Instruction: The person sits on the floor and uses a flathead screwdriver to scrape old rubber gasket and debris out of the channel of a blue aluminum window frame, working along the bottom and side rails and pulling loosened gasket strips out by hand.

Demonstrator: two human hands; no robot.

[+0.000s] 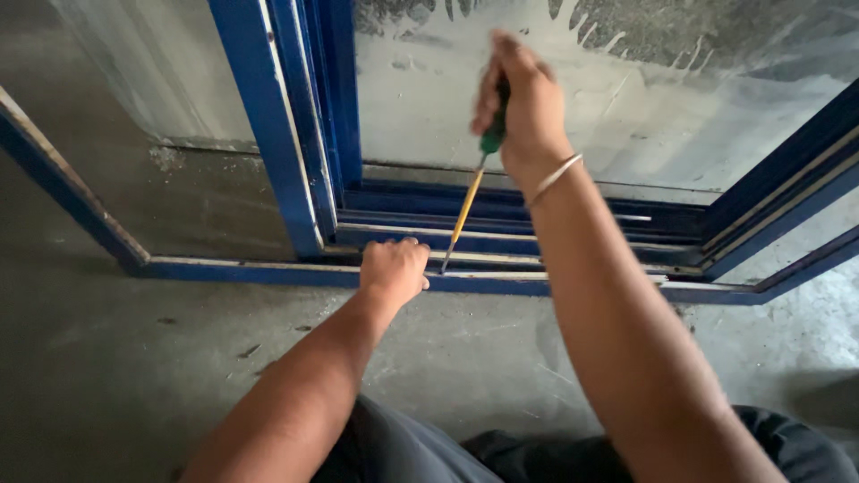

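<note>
My right hand is closed around the green handle of a screwdriver with a yellow shaft. The shaft slants down and left, and its tip meets the bottom track of a blue metal window frame. A thin bangle circles that wrist. My left hand rests in a fist on the track, just left of the tip. Whether it pinches something small is hidden.
A blue upright post of the frame stands at the left. Dusty glass panes fill the frame above the track. Grey concrete floor lies in front. My knees in dark trousers show at the bottom edge.
</note>
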